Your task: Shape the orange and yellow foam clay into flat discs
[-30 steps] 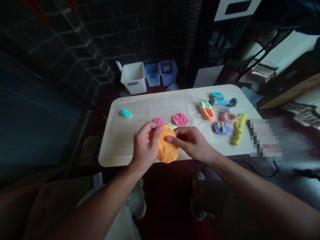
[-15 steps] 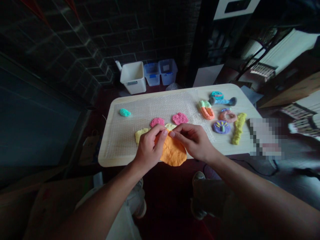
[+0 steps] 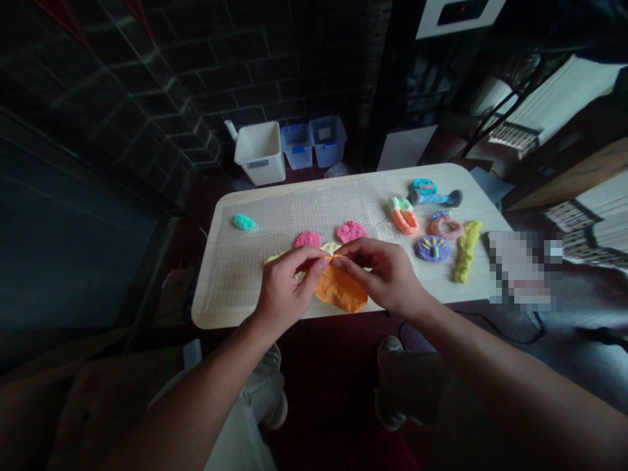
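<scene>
I report that, compared with one second ago, the right hand [image 3: 385, 271] has taken its thumb off the face of the orange disc [image 3: 343, 292] and now works at the far edge, close beside the left hand [image 3: 289, 281]. Both grips are pinching that edge between thumb and forefinger; the disc hangs toward the near side, above the near edge of the worktop [image 3: 210, 315]. I judge that handling has passed from the face to the rim. Just beyond the hands, two pink pieces [image 3: 352, 231] lie on the bubble wrap [image 3: 275, 212]. Containers, beyond the far edge: a white basket [image 3: 265, 172] at left, its inside too dim for me to list contents; beside it a left blue bin [image 3: 298, 161] and a right blue bin [image 3: 330, 156], the latter showing a pale patch, label or contents I cannot tell
</scene>
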{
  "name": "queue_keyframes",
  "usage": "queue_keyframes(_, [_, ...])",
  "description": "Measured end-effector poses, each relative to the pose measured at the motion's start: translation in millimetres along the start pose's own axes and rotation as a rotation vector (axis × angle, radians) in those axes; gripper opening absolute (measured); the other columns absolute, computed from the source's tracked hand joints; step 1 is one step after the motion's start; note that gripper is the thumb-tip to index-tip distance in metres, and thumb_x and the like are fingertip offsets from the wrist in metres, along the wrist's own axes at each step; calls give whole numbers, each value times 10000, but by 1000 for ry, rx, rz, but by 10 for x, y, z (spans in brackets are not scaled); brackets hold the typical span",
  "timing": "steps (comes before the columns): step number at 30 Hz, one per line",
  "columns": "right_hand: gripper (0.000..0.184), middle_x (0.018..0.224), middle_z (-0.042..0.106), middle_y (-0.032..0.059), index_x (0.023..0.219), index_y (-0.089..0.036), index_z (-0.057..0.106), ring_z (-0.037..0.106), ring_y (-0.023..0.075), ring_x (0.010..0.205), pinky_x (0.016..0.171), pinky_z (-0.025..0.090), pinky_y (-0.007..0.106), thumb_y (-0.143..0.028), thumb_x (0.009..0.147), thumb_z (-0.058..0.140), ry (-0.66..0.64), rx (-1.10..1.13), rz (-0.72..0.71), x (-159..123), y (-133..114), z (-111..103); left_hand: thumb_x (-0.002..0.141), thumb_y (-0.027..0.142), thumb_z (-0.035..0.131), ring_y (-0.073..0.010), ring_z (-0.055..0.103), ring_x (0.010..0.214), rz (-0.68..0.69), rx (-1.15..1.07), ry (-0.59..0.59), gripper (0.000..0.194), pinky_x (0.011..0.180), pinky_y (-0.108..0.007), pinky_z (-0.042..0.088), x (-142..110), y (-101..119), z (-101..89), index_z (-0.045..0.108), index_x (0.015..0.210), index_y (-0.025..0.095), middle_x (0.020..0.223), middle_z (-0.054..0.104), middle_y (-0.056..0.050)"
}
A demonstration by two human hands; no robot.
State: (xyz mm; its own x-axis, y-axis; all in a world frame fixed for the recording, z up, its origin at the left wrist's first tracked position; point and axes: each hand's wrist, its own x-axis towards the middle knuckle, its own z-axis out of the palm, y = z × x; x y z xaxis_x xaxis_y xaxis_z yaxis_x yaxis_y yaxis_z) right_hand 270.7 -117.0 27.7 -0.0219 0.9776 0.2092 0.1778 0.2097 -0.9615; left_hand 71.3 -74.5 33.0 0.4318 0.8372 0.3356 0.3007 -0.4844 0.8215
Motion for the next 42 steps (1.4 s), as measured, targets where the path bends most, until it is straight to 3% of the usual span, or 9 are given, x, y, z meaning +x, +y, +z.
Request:
queue_keyframes(12, [106,844,736,58,954,-147,711,641,143,697,642,501,280,-189,973,616,-93,-320,-147,1,-86,-18,992,244,662,-179,756,788,-52,5,-34,131,763,-275,598,-16,-2,32,755,926,179,883,810,-49])
queue_keyframes(14, [116,852,749,61,965,-156,715,654,149,709,657,513,292,-229,991,629,-93,-286,-114,8,-45,-8,987,249,677,-187,774,826,-72,-34,-39,121,786,-285,613,-13,-23,24,772,998,175,938,825,-59])
queue_keyframes(18, [199,877,761,57,980,-178,689,698,166,752,687,558,302,-357,942,768,-53,-5,8,24,58,32,966,284,739,-216,792,920,-43,-49,-21,156,842,-316,622,-20,-41,-15,820,1068,196,1043,844,-77])
queue_keyframes(24, [454,907,759,49,1096,-186,664,693,162,740,673,563,302,-432,805,910,-107,255,129,47,90,66,989,302,715,-189,752,787,-114,-14,19,153,735,-290,568,-45,40,-66,810,948,190,881,823,-48])
queue_keyframes(26, [451,894,761,54,1096,-169,703,680,159,726,641,534,291,-469,817,892,-125,273,163,50,80,64,998,312,695,-184,729,756,-146,5,44,171,704,-286,545,-19,92,-68,791,942,182,855,808,-45])
queue_keyframes(30, [371,806,739,49,914,-147,774,620,145,690,622,480,285,-515,882,813,-62,226,125,56,53,44,993,316,684,-196,712,786,-157,24,83,181,723,-295,530,63,189,-21,767,916,175,838,781,-49])
queue_keyframes(33, [327,763,718,33,860,-157,759,591,140,664,611,460,280,-479,920,768,-8,154,55,51,28,16,992,349,682,-206,716,842,-186,-106,74,193,753,-293,540,56,192,55,745,925,180,842,763,-49])
queue_keyframes(37, [290,778,735,45,868,-161,766,606,151,680,644,479,296,-423,973,701,-79,11,-18,5,8,-15,963,379,730,-185,715,842,-227,-267,40,195,746,-270,537,-48,104,110,736,990,186,928,781,-52])
queue_keyframes(42, [361,823,755,50,962,-164,771,633,152,686,614,491,281,-514,884,818,-83,181,110,-43,8,7,930,383,780,-169,694,742,-239,-295,25,194,681,-260,530,-51,-10,60,781,908,189,816,766,-29])
